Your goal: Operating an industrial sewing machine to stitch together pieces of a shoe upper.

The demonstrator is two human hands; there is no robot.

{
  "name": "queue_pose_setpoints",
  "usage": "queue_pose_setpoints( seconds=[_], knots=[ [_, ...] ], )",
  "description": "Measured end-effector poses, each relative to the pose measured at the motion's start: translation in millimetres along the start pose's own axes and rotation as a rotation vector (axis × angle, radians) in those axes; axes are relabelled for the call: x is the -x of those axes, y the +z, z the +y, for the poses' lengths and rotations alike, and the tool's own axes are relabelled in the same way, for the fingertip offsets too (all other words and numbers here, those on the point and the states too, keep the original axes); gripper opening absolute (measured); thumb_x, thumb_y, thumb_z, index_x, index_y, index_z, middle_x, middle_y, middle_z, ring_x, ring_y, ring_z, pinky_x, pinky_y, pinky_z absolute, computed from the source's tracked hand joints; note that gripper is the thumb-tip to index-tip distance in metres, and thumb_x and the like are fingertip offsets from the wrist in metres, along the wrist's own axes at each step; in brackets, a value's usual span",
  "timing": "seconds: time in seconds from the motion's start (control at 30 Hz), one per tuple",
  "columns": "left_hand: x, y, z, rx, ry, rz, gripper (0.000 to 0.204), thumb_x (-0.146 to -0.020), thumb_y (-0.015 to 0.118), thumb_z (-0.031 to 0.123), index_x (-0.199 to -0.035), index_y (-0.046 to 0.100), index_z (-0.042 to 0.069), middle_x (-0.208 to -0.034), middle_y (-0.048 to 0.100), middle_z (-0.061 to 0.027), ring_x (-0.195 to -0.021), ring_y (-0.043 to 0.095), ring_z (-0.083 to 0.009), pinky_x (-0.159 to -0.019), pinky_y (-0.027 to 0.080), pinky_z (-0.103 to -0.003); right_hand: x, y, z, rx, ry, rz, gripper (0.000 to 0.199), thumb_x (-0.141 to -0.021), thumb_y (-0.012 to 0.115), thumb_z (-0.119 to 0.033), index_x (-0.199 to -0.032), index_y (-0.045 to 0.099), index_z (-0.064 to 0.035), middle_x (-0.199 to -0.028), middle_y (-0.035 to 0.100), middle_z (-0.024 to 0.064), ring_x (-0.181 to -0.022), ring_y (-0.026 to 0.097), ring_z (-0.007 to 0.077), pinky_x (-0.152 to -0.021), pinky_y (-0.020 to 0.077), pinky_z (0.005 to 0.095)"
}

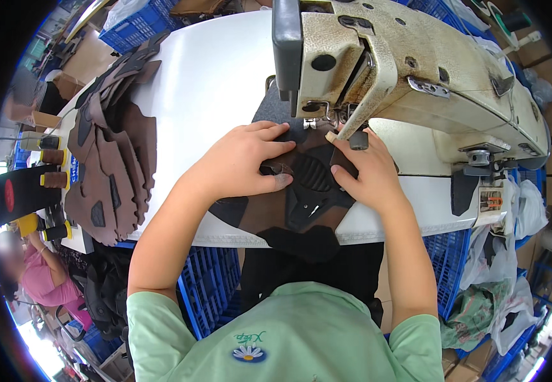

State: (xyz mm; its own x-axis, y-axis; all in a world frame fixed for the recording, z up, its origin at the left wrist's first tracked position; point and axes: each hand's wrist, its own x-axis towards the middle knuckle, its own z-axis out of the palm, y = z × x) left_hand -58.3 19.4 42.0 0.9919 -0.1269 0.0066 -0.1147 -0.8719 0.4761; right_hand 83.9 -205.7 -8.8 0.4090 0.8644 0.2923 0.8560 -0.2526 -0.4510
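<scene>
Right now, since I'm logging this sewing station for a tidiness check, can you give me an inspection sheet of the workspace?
Surface: white table, bare around the work, its front edge above blue crates.
Job's things: brown and black cut piece lying flat under the sewing machine, near the needle.
Clutter: stack of brown cut pieces on the table's left side; thread spools beyond it.
Hands: left hand pressed flat on the piece; right hand on its right side, fingers beside the presser foot.
Cables: nothing seen.
Surroundings: plastic bags to the right; a person in pink at lower left.
</scene>
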Motion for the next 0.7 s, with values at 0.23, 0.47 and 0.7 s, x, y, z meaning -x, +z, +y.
queue_pose_setpoints(
  seconds=[0.23,0.47,0.7],
  knots=[
    [1.6,4.5,0.0,-0.034,0.02,0.023,0.054,-0.074,0.07,0.034,-0.115,0.067,0.0,-0.131,0.056,-0.0233,-0.123,0.052,-0.0374,-0.104,0.041,-0.043,-0.2,-0.2,0.5,-0.024,0.028,0.005,0.04,-0.074,0.071,-0.022,-0.11,0.065,-0.0074,-0.122,0.06,0.0104,-0.131,0.044,0.0344,-0.109,0.0359,0.0466],
    [4.5,8.2,1.0,-0.036,0.001,0.031,0.054,-0.074,0.07,0.033,-0.118,0.065,0.001,-0.132,0.057,-0.021,-0.126,0.049,-0.0359,-0.105,0.039,-0.044,-2.8,-1.4,2.1,-0.065,0.013,-0.018,0.036,-0.072,0.07,-0.02,-0.104,0.066,-0.0056,-0.122,0.06,0.0098,-0.13,0.045,0.0335,-0.108,0.037,0.0463],
    [6.4,13.3,4.6,-0.021,-0.034,0.048,0.053,-0.076,0.069,0.03,-0.119,0.061,0.0,-0.136,0.054,-0.0196,-0.13,0.047,-0.0355,-0.106,0.036,-0.045,0.6,2.0,-9.3,0.087,-0.003,0.009,0.035,-0.073,0.067,-0.015,-0.107,0.066,-0.0054,-0.123,0.059,0.0109,-0.129,0.045,0.0336,-0.109,0.0332,0.0491]
  ],
)
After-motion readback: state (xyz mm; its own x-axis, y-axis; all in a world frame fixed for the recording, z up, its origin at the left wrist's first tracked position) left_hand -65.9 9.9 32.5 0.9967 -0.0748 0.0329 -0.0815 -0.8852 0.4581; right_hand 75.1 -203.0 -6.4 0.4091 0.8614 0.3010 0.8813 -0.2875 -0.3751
